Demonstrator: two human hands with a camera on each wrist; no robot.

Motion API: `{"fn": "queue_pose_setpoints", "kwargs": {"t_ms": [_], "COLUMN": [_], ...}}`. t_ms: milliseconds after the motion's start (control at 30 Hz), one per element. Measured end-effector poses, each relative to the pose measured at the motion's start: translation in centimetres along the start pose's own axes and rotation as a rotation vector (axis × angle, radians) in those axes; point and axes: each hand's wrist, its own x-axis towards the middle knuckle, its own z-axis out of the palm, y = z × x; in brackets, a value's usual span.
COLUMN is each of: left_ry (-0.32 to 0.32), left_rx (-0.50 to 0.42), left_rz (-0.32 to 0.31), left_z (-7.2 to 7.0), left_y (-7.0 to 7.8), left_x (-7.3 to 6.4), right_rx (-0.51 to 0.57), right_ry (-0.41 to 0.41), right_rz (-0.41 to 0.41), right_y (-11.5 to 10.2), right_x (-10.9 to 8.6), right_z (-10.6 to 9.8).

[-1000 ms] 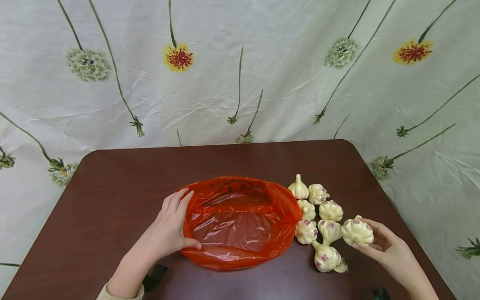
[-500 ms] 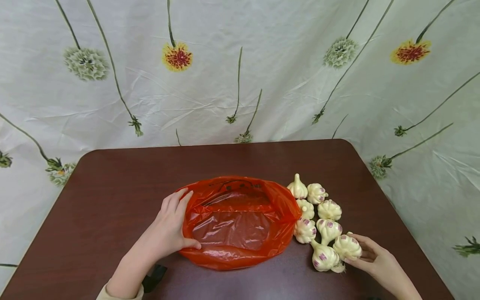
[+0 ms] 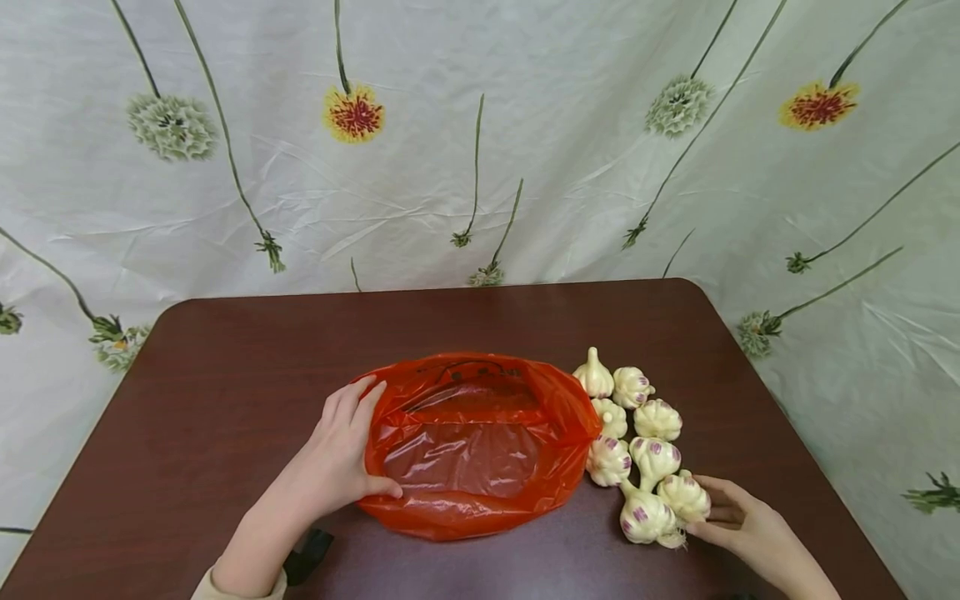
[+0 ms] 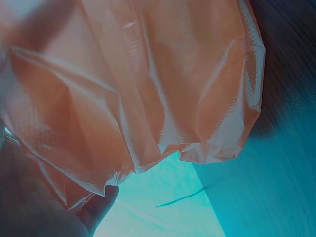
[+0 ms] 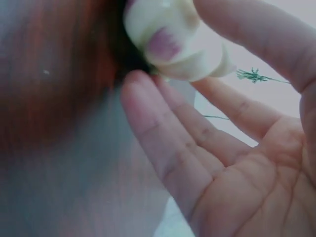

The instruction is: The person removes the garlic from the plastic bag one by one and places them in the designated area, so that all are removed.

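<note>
A red plastic bag [image 3: 480, 518] stands with its mouth spread wide at the middle of the table. My left hand [image 3: 339, 454] holds the bag's left rim, thumb at the near side and fingers at the far side. In the left wrist view the crinkled bag wall [image 4: 148, 94] covers much of that hand [image 4: 37, 195]. To the bag's right, my right hand [image 3: 753, 531] holds a garlic bulb [image 3: 684, 497] between thumb and fingertips, against the near end of a cluster. That purple-marked bulb [image 5: 170, 42] shows close up at the fingertips in the right wrist view.
Several more garlic bulbs [image 3: 657, 419] are grouped between the bag and the table's right side, one [image 3: 647, 515] with roots nearest. A dark object [image 3: 309, 557] sits by the left forearm. Flower-printed cloth [image 3: 420, 208] hangs behind the brown table [image 3: 247, 375].
My right hand has lowered the garlic bulb toward the near left, from beside the cluster to against its neighbouring bulbs. The left hand and bag have stayed put.
</note>
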Motion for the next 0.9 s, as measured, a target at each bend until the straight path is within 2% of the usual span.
{"fn": "queue_pose_setpoints", "kwargs": {"t_ms": [233, 333, 400, 567, 700, 900], "left_ry": [0.027, 0.034, 0.037, 0.035, 0.026, 0.029], "left_rx": [-0.013, -0.012, -0.01, -0.01, -0.014, -0.016], "left_rz": [0.012, 0.014, 0.016, 0.019, 0.02, 0.011], "left_z": [-0.2, -0.3, -0.4, -0.4, -0.3, 0.0], "left_y": [0.1, 0.1, 0.1, 0.2, 0.2, 0.3], "left_x": [0.0, 0.0, 0.0, 0.1, 0.2, -0.1], "right_rx": [-0.073, -0.065, -0.051, 0.029, 0.108, 0.166], "right_ry": [0.075, 0.115, 0.149, 0.236, 0.241, 0.202], "right_rz": [-0.094, -0.153, -0.21, -0.427, -0.546, -0.64], "right_y": [-1.1, -1.9, -2.7, -4.9, -7.2, -11.2], "right_x": [-0.4, -0.6, -0.7, -0.9, -0.6, 0.7], "right_z": [-1.2, -1.7, -1.9, -2.0, -1.5, -0.7]}}
